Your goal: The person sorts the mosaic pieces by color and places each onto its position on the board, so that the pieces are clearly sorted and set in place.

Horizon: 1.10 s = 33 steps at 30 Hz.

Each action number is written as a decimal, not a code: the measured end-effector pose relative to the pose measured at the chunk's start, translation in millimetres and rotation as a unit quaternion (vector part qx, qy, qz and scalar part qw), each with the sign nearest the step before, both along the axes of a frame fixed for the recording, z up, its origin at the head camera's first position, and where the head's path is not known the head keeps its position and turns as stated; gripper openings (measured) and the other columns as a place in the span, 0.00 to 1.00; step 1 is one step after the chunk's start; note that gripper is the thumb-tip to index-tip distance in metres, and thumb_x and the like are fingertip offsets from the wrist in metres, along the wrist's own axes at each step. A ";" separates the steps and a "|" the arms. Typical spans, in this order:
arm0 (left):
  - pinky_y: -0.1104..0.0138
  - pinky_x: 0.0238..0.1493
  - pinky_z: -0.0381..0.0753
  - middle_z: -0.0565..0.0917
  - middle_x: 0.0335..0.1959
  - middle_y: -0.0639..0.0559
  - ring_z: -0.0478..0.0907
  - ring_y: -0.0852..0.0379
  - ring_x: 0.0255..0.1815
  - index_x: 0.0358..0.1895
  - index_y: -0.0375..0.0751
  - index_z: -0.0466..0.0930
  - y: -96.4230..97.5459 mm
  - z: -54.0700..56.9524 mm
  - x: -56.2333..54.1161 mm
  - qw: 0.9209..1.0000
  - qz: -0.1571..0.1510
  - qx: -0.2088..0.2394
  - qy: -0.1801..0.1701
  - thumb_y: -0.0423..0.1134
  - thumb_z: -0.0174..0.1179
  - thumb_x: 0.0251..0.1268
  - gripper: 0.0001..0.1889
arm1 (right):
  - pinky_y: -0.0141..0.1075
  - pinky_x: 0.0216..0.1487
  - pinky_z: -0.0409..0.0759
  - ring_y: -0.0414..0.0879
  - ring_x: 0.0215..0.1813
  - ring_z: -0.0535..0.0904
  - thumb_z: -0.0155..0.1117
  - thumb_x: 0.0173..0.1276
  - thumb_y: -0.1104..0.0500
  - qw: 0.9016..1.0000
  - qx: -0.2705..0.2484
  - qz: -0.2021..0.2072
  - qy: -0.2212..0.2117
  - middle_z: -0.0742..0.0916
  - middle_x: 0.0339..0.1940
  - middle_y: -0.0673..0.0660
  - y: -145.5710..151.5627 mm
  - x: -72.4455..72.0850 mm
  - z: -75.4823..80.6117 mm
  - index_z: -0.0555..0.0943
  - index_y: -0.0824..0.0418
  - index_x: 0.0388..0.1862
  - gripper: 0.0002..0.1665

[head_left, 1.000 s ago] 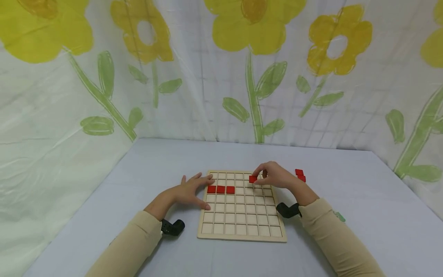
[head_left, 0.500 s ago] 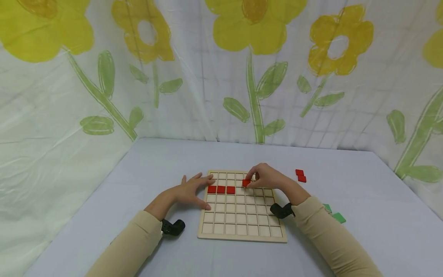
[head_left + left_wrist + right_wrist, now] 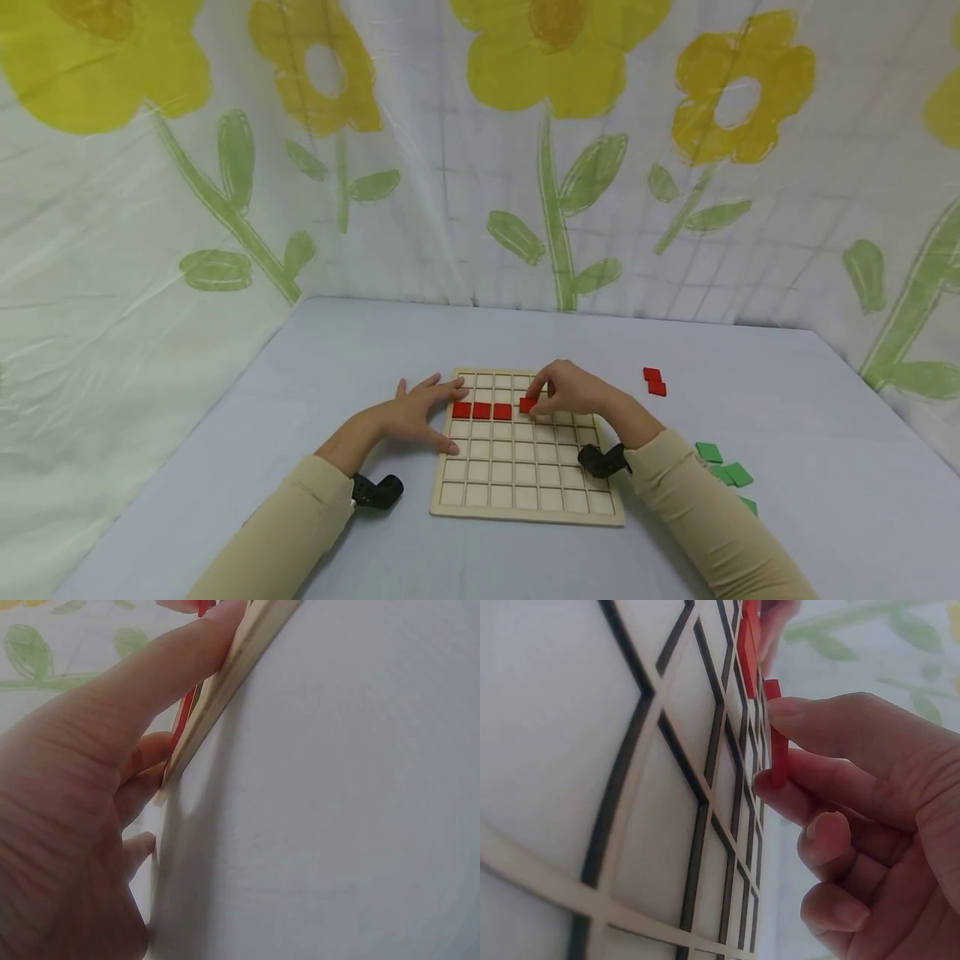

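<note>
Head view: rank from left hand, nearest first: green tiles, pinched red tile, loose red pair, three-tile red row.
1. Three-tile red row: on the board, right of the left hand.
2. Pinched red tile: in the right hand.
3. Loose red pair: right of board, far side.
4. Green tiles: farther right, near side.

Left hand: fingers spread; right hand: thumb and forefinger pinched, other fingers curled.

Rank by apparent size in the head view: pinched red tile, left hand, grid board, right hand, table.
1. Table
2. Grid board
3. Left hand and right hand: too alike to rank
4. Pinched red tile
</note>
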<state>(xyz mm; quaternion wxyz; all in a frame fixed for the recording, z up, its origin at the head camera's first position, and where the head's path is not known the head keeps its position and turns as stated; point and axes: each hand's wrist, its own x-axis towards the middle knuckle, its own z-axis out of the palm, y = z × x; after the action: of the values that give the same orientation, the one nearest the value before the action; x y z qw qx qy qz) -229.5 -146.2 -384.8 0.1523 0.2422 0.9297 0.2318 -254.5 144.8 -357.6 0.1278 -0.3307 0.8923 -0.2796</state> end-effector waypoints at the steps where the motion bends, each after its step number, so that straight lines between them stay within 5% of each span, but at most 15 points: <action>1: 0.36 0.67 0.24 0.53 0.75 0.61 0.36 0.48 0.77 0.68 0.57 0.63 0.1 0.2 0.0 1.000 0.000 -0.001 -0.001 0.61 0.70 0.40 0.46 | 0.29 0.23 0.71 0.37 0.19 0.68 0.69 0.57 0.57 1.000 0.001 0.000 -0.001 0.84 0.24 0.54 -0.5 -0.1 -0.4 0.84 0.63 0.40 0.14; 33: 0.37 0.68 0.24 0.53 0.75 0.61 0.36 0.48 0.78 0.68 0.57 0.63 -0.3 0.6 -0.2 1.000 0.003 -0.001 -0.004 0.61 0.70 0.40 0.46 | 0.29 0.24 0.71 0.38 0.22 0.70 0.70 0.56 0.59 1.000 -0.009 -0.007 0.003 0.85 0.34 0.53 -7.5 7.1 -3.7 0.84 0.61 0.37 0.10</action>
<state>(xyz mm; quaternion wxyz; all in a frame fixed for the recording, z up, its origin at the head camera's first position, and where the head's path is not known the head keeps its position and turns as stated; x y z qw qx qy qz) -229.8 -146.5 -384.2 0.1557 0.2387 0.9299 0.2325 -247.3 137.3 -361.3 0.1199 -0.3263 0.8923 -0.2879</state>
